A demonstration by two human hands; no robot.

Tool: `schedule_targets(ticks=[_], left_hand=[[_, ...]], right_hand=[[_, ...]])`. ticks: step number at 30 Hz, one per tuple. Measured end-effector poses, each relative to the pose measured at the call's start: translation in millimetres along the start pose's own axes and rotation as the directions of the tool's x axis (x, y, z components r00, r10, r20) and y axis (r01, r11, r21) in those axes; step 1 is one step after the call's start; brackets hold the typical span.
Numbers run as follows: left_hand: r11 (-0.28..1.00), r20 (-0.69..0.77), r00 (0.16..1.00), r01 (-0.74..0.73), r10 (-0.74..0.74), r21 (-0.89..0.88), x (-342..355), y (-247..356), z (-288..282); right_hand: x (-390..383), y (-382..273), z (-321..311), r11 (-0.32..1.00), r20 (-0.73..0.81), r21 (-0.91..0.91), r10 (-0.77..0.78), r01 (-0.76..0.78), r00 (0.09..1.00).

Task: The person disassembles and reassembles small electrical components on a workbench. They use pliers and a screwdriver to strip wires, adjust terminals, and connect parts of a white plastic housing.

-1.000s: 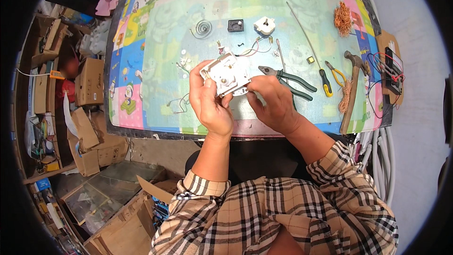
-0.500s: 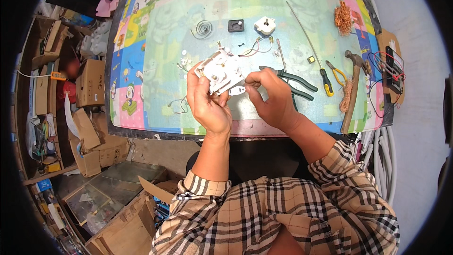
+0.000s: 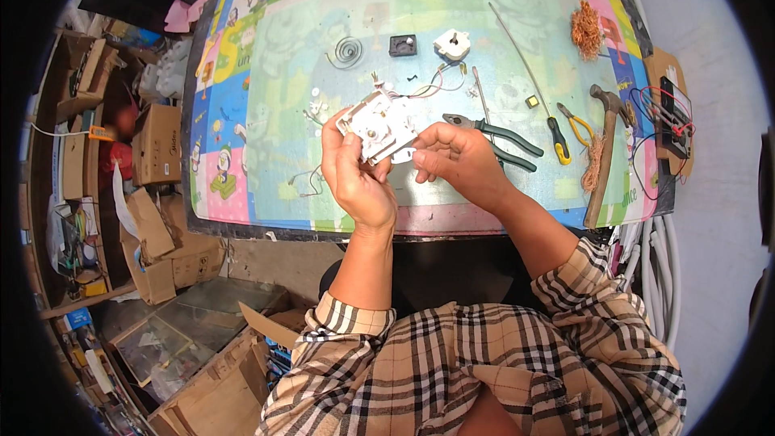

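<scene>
My left hand [image 3: 355, 182] is wrapped round a white plastic mechanism housing [image 3: 379, 125], tilted above the near middle of the table, thumb on its face. Small gears or posts show inside it, and thin wires lead off its far side. A flat white tab [image 3: 401, 156] sticks out at its lower right edge. My right hand [image 3: 460, 165] is closed, thumb and index fingertips pinched at that tab and covering its end. Just beyond the right hand lie green-handled pliers [image 3: 510, 139], partly hidden behind it.
Across the table lie a coil spring [image 3: 348, 52], a black square part [image 3: 404, 45], a white motor-like unit [image 3: 453, 44] and a long screwdriver [image 3: 557, 141]. At the right are yellow-handled pliers [image 3: 577, 123], a hammer [image 3: 603, 153], copper wire [image 3: 587, 31] and a multimeter [image 3: 674, 117].
My right hand has shifted slightly and its thumb and fingers now cover more of the white tab. The housing has turned a little in my left hand.
</scene>
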State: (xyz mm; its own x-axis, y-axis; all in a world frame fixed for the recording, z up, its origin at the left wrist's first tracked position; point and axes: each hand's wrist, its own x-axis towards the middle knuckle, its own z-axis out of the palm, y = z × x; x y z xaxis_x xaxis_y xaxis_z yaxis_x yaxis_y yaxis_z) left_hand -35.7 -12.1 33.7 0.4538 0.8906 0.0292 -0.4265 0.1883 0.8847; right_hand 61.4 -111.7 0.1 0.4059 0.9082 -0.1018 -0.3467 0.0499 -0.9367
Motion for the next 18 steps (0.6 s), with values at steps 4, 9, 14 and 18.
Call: schedule_targets(ticks=[4, 9, 14, 18], left_hand=[[0.998, 0.021, 0.999, 0.046, -0.045, -0.048, 0.1, -2.8, 0.6], [0.995, 0.000, 0.996, 0.092, -0.092, -0.043, 4.1, -4.2, -2.5], [0.986, 0.004, 0.986, 0.165, -0.165, 0.024, 7.2, -7.4, -6.8], [0.968, 0.026, 0.977, 0.204, -0.210, 0.145, 8.1, -9.5, -10.1]], right_hand=[[-0.1, -1.9, -2.4, 0.999, -0.026, 0.043, 0.033, -0.031, 0.999], [0.9, -0.4, -3.4, 0.999, -0.060, 0.003, 0.052, -0.052, 0.997], [3.4, -7.9, -12.1, 0.994, -0.112, -0.110, -0.039, 0.027, 0.993], [4.8, -24.2, -27.4, 0.935, -0.125, -0.347, -0.127, 0.077, 0.984]])
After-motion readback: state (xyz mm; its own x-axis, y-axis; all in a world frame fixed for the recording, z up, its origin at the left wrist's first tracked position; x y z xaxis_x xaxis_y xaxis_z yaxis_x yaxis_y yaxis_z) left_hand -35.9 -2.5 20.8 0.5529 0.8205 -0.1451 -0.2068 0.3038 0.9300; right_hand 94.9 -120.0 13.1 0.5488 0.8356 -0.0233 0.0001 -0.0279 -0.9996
